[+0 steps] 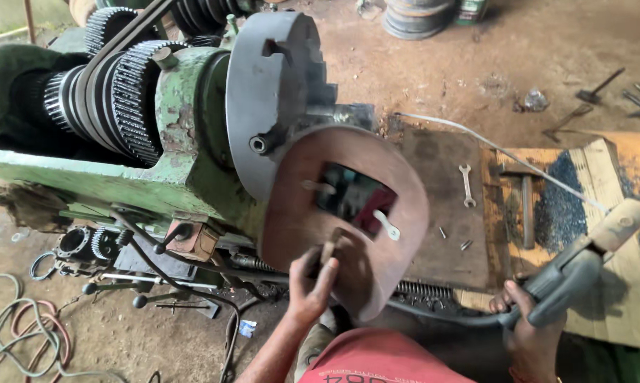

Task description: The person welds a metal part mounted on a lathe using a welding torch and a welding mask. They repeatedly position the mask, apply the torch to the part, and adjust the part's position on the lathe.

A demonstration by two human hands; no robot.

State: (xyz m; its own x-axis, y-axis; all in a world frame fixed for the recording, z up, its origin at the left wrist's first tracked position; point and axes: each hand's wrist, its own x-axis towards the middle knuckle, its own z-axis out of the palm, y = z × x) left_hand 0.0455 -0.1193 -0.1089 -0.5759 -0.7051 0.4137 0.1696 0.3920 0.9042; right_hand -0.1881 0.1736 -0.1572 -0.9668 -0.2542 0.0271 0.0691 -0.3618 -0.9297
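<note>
A: Left hand (311, 280) status?

B: Being closed around the handle at the bottom of a brown hand-held welding shield (348, 220). Fingers wrapped tight, thumb up. Shield is being held up at 12 o'clock from that hand, right in front of the lathe chuck (270, 92), its dark viewing window (354, 198) facing the camera.

A: Right hand (529, 333)?

B: Being clamped on the grey electrode holder (568, 280), fingers fully curled around the grip. Holder is being pointed toward 2 o'clock, away from the chuck. Thick black cable is being trailed from it toward 9 o'clock, under the shield. Whether an electrode is loaded cannot be told.

A: Surroundings?

B: Green lathe headstock (121, 170) with exposed gears (132, 92) at 10 o'clock. An open-ended spanner (466, 186) is lying on the dark plate (440, 206) at 1 o'clock from the shield. Hoses (22, 333) are coiled on the floor at 8 o'clock.

A: Risks?

B: Judgement only: shield is being gripped one-handed at its low end, so a slip could be caused by its weight and eyes would be exposed to arc flash. Cable is being run close to the lathe bed; a snag could be caused there and the holder jerked. Bare hands are being used, so spatter burns are likely.
</note>
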